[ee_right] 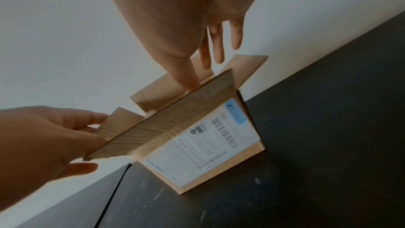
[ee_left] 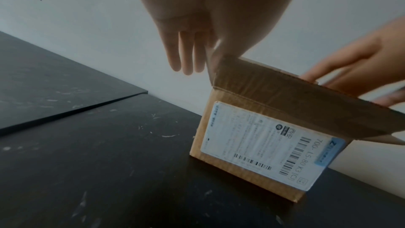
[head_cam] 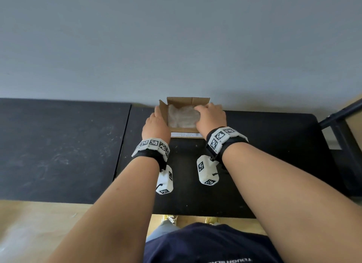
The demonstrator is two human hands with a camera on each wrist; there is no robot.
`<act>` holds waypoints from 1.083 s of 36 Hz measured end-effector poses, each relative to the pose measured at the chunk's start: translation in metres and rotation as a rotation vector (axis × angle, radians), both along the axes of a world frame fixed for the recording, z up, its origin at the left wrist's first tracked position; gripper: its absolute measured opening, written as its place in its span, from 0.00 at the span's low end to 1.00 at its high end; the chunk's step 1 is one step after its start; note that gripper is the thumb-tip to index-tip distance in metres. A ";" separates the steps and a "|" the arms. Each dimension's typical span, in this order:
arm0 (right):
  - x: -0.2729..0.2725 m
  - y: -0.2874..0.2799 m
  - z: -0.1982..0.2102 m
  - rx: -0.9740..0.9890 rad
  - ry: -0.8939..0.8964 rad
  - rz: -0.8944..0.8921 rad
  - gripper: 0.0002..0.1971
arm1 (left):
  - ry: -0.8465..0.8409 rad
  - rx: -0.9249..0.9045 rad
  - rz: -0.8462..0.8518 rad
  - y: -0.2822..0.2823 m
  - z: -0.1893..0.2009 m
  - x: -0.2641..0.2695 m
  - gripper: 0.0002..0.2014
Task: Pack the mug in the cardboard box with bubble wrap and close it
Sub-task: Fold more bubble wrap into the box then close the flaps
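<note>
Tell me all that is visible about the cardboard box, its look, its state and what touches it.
The cardboard box is small, brown and corrugated, standing upright on the black table close to the grey wall. A white shipping label with barcodes and a blue corner covers its near side. The top is open, flaps raised; crumpled bubble wrap fills the inside. The mug is not visible. The left hand touches the left flap with straight fingers; the right hand lies on the right flap, fingers reaching over the opening.
</note>
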State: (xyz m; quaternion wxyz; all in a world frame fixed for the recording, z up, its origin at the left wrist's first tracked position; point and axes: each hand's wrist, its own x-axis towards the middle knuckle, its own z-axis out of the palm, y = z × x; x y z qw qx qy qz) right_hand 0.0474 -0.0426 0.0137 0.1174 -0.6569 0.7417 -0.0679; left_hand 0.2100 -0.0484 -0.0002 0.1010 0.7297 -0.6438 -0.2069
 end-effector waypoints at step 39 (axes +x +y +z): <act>0.086 -0.065 -0.011 0.369 0.111 0.114 0.10 | 0.021 -0.188 -0.098 -0.031 -0.004 0.039 0.16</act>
